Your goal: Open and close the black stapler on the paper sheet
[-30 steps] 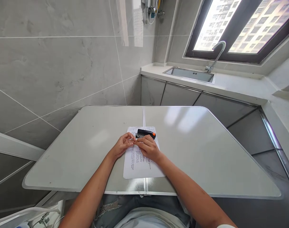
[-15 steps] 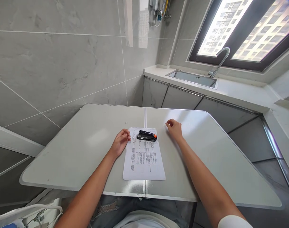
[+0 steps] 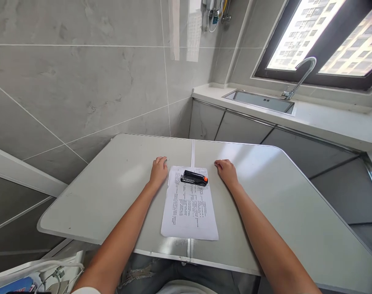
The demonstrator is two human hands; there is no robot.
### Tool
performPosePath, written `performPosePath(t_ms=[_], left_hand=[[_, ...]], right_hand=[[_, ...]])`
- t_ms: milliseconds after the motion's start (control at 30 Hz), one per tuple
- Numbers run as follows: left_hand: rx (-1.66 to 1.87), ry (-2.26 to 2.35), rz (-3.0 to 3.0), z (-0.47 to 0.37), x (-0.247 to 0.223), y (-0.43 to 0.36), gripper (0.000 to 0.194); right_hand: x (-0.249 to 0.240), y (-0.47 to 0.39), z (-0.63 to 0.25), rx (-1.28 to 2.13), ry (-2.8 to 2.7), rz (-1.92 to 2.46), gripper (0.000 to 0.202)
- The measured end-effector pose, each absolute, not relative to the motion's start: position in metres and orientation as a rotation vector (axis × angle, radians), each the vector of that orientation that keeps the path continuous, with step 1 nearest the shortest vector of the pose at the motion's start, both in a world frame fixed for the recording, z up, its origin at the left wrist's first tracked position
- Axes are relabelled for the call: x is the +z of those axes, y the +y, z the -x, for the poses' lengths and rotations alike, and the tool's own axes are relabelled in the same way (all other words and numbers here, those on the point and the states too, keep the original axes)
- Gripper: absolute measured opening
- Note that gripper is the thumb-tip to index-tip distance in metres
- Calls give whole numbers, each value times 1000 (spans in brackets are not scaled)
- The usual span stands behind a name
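Left hand [image 3: 158, 171] and right hand [image 3: 228, 172] flank 1 stapler [image 3: 194, 178] on paper [image 3: 187, 222].

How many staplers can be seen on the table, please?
1. The black stapler with an orange end lies on the far part of the printed paper, on the table. Nothing there seems to hide another.

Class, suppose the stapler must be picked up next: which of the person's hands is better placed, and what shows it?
Probably the right hand: its fingers angle inward, near the orange end of the stapler. The left hand is also close, but its fingers point more toward the far edge of the table.
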State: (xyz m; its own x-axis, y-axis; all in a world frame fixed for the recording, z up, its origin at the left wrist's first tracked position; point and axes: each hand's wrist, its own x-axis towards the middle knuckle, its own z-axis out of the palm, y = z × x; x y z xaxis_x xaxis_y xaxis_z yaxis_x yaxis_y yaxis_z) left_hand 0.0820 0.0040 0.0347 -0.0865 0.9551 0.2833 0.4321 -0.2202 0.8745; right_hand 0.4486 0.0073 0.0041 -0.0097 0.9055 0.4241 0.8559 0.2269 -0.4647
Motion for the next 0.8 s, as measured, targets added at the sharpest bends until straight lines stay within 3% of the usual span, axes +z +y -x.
performPosePath(t_ms=[233,433,667,800], left_hand=[[1299,1445,-1673,-85,27,16,15],[1331,1429,-1677,-83,29,7,19],[1447,1342,-1487,-87,37,-2,18],[1455,1309,-1552,-87,38,-13,14]], right_hand=[[0,12,-453,76,-1793,1611,31],[12,2,-440,46,-1693,1531,29],[40,-38,-386,421,-1925,1083,24],[42,-51,-368,474,-2131,1017,39]])
